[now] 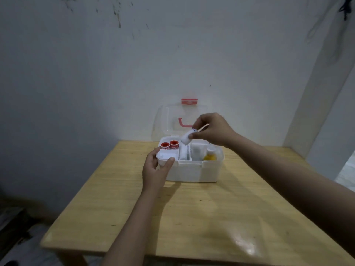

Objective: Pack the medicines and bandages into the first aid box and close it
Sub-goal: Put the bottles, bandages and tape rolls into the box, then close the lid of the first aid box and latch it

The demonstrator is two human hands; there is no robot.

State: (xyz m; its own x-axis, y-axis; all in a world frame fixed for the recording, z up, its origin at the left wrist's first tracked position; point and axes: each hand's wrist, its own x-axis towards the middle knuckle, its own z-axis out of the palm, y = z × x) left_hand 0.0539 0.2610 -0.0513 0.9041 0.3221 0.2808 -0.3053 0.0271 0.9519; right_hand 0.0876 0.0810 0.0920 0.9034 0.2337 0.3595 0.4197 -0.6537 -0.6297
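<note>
A white first aid box [192,172] stands open on the wooden table [172,217], its clear lid [165,120] with a pink latch upright at the back. My left hand [156,167] grips the box's front left corner at the inner tray. My right hand [213,130] holds a white bandage roll [186,139] tilted just above the box's middle compartment. Two red-capped tape rolls [170,144] sit in the tray at the back left. A yellow bottle [210,155] stands in the right compartment.
The table is pushed against a white wall [115,73]. A pale pillar [317,102] rises at the right. Dark clutter [13,219] lies on the floor at the lower left.
</note>
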